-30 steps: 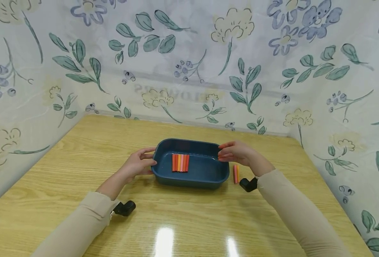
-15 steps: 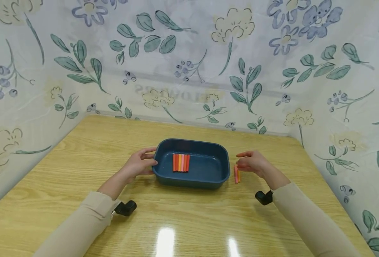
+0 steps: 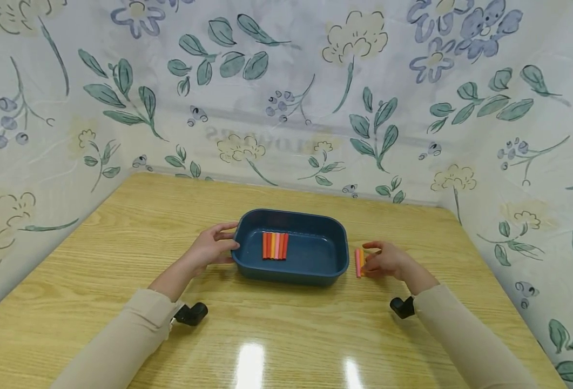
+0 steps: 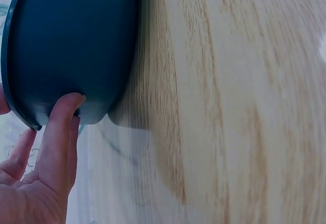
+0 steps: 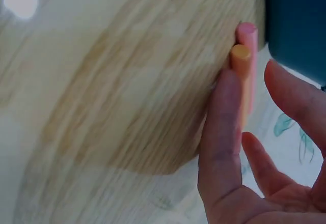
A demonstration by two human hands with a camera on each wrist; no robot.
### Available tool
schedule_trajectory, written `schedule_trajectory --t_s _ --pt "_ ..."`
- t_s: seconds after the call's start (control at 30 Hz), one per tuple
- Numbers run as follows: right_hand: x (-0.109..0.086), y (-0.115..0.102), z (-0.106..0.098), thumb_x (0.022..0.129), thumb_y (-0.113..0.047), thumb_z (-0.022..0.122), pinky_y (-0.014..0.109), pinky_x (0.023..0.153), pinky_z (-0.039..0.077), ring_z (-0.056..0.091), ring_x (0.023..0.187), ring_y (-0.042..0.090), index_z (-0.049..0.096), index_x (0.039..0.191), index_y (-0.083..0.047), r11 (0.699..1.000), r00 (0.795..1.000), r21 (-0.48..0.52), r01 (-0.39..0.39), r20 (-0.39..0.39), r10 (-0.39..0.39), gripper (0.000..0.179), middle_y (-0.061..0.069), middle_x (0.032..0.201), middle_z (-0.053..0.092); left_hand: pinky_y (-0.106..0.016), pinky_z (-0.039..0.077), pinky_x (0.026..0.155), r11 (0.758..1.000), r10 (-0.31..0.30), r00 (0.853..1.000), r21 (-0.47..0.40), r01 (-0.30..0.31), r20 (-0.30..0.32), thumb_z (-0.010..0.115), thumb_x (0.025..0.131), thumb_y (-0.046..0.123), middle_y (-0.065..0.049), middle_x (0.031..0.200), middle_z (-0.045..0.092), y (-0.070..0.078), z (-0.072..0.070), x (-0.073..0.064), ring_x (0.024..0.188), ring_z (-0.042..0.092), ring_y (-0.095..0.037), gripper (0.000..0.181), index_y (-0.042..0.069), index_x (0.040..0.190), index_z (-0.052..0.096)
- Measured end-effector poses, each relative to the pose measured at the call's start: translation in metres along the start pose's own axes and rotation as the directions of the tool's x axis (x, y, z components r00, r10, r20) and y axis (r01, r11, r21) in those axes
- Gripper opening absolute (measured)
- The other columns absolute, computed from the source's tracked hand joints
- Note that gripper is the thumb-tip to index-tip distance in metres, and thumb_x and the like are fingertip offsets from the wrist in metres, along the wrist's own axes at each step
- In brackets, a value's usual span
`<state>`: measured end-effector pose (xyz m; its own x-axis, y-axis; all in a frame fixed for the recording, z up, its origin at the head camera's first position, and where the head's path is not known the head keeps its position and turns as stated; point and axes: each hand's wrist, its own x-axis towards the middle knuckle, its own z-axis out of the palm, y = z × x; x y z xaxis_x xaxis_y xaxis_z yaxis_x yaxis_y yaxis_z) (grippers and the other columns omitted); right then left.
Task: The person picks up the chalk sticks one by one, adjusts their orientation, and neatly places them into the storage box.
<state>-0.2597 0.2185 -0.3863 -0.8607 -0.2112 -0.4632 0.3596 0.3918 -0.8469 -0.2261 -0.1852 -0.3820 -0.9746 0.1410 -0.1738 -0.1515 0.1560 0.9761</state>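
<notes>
A dark blue, round-cornered rectangular tub [image 3: 310, 274] stands on the table. My left hand [image 3: 210, 247] holds its left end; in the left wrist view, fingertips press the tub's outer wall [image 4: 76, 35]. Several chalk-like sticks [image 3: 275, 246] in red, orange and pink lie side by side inside, toward the left. Just right of the tub, a pink stick [image 3: 358, 263] and an orange stick [image 5: 241, 58] lie together on the table. My right hand [image 3: 388, 260] is beside them with thumb and fingers apart, one fingertip [image 5: 226, 89] right against the orange stick.
The wooden table [image 3: 276, 324] runs back to a floral cloth [image 3: 291, 108] that surrounds it behind and at both sides. Black wrist cameras [image 3: 194, 313] hang under both cuffs. Light glares on the table's front part.
My right hand has left the tub's right rim, moved right, then come down beside the pink and orange sticks. My left hand stays at the tub's left end.
</notes>
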Motion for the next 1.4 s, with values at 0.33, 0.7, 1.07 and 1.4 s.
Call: schedule_trajectory --t_s 0.33,0.7,1.07,1.4 --pt "0.006 0.004 0.0 0.077 0.011 0.067 0.025 0.063 0.056 0.054 0.066 0.015 0.039 0.129 0.007 0.992 1.0 -0.125 0.014 -0.009 -0.015 0.059 0.011 0.091 0.045 -0.043 0.054 0.078 1.0 0.006 1.0 0.004 -0.006 0.002 0.055 0.09 0.002 -0.028 0.136 0.037 -0.001 -0.001 0.001 0.105 0.058 -0.035 0.059 0.004 0.144 0.031" --pt "0.002 0.003 0.0 0.076 0.009 0.069 0.025 0.063 0.056 0.058 0.064 0.014 0.039 0.13 0.008 0.986 1.0 -0.164 0.011 -0.006 -0.012 0.061 0.012 0.092 0.051 -0.043 0.054 0.077 1.0 0.001 1.0 -0.007 -0.001 0.001 0.054 0.09 0.001 -0.029 0.136 0.037 0.0 -0.001 0.0 0.103 0.059 -0.035 0.059 0.004 0.144 0.031" --pt "-0.001 0.002 0.0 0.081 0.01 0.062 0.031 0.068 0.056 0.06 0.069 0.014 0.031 0.132 0.009 0.994 0.985 -0.046 0.097 -0.14 -0.103 0.06 0.024 0.108 0.053 -0.043 0.054 0.078 1.0 0.002 1.0 -0.002 -0.002 -0.004 0.055 0.09 0.002 -0.029 0.136 0.037 -0.001 0.0 0.001 0.105 0.058 -0.036 0.059 0.003 0.144 0.031" --pt "-0.004 -0.024 0.0 0.09 -0.002 0.055 0.029 0.069 0.056 0.063 0.07 0.013 0.024 0.14 0.008 0.979 0.975 0.142 0.144 -0.192 -0.115 0.06 0.029 0.116 0.054 -0.042 0.055 0.076 1.0 0.013 1.0 -0.003 -0.013 -0.002 0.057 0.089 0.003 -0.029 0.135 0.038 -0.001 0.0 -0.001 0.102 0.06 -0.034 0.059 0.003 0.142 0.033"
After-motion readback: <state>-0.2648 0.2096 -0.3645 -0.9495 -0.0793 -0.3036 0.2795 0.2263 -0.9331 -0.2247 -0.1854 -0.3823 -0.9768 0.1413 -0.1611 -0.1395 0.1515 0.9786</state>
